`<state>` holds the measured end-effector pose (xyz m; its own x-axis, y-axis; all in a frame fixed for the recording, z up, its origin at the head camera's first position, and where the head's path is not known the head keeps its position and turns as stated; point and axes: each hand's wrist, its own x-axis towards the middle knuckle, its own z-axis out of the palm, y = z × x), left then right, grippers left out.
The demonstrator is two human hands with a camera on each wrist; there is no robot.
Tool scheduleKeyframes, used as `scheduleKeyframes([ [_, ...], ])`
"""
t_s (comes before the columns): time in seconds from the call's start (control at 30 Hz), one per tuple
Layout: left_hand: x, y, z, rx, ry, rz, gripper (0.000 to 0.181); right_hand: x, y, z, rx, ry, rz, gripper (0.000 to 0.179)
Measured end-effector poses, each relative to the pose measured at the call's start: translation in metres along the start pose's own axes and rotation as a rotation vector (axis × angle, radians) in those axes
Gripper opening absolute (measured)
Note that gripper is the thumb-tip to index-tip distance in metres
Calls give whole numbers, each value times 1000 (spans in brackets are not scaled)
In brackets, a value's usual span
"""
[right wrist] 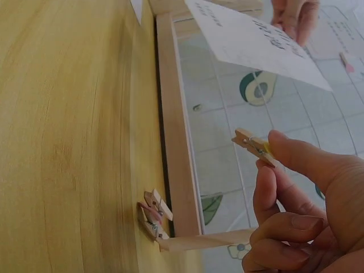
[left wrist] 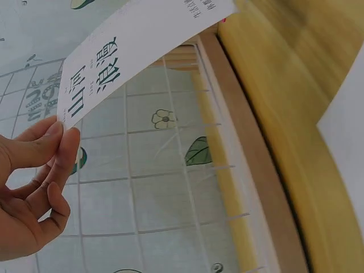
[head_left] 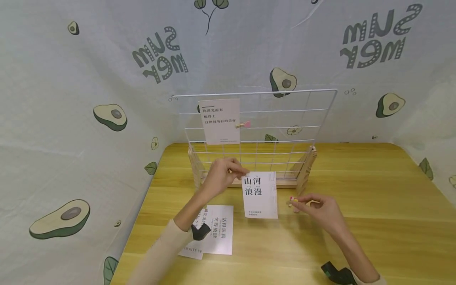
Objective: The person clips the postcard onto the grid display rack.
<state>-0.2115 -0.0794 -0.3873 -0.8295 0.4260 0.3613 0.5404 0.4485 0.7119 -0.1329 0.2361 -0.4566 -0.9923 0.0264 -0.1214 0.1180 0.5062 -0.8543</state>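
My left hand (head_left: 222, 174) pinches a white card (head_left: 260, 204) with printed Chinese characters by its upper left corner, between thumb and fingers. The card hangs in front of the lower part of a white wire grid rack (head_left: 256, 93). To its right, apart from the card, my right hand (head_left: 322, 211) pinches a small wooden clothespin (right wrist: 253, 147) with a yellow decoration between thumb and forefinger. Another white card (head_left: 221, 132) is on the grid's upper left, with a pink-tipped clothespin (head_left: 243, 124) at its right edge.
Several printed cards (head_left: 223, 233) lie overlapping on the wood-grain table (head_left: 374, 213), partly behind my left forearm. More small clothespins (right wrist: 152, 213) lie beside the rack's wooden base (right wrist: 176, 131). A cloth with avocado prints (head_left: 249, 47) hangs behind the rack.
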Motion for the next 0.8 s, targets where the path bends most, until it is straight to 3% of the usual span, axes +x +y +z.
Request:
scheduleKeyframes([
  [0.13,14,16,-10,91,96,117,15,-1,-1,-1,0,-4,3,44],
  [0.27,26,32,-17,142,146,198,13,0,1,-1,1,-5,-4,43],
  [0.63,61,69,-32,229,264,362,11,0,0,-2,2,-12,-4,43],
  [0.8,77,84,-38,345,295,416,21,-1,2,-4,8,-10,-19,42],
])
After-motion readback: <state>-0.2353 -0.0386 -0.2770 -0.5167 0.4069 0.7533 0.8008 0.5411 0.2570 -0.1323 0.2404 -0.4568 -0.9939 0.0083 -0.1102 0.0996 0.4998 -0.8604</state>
